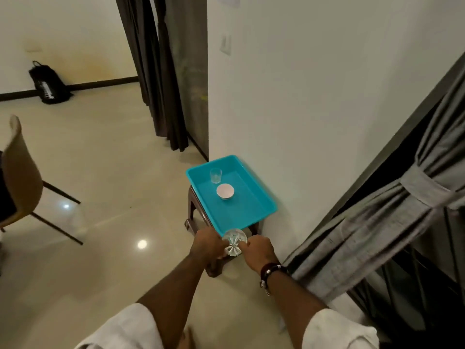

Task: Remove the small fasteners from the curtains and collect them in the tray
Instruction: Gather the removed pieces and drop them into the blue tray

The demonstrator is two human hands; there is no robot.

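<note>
Hands meet at the near rim of our turquoise tray (261, 197): our left hand (207, 244) and right hand (259, 249) both grip a cut-glass tumbler (234, 244) between them. Inside the tray stand a small clear glass (215, 175) and a round white dish (225, 191), perhaps holding fasteners, though we cannot tell. Beside our right arm hangs the grey curtain (377, 222), cinched by its tieback (425, 186).

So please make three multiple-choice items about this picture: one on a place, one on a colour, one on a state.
1. Where does the tray rest?
A. on the floor
B. on a brown stool
C. on the chair

2. What colour is the tray?
A. turquoise
B. red
C. white

3. The clear faceted glass is:
A. lying on the floor
B. hanging from the curtain
C. held by both hands

Key: 1 B, stool legs show under the tray; 2 A, its walls are turquoise; 3 C, left hand and right hand grip it.
</note>
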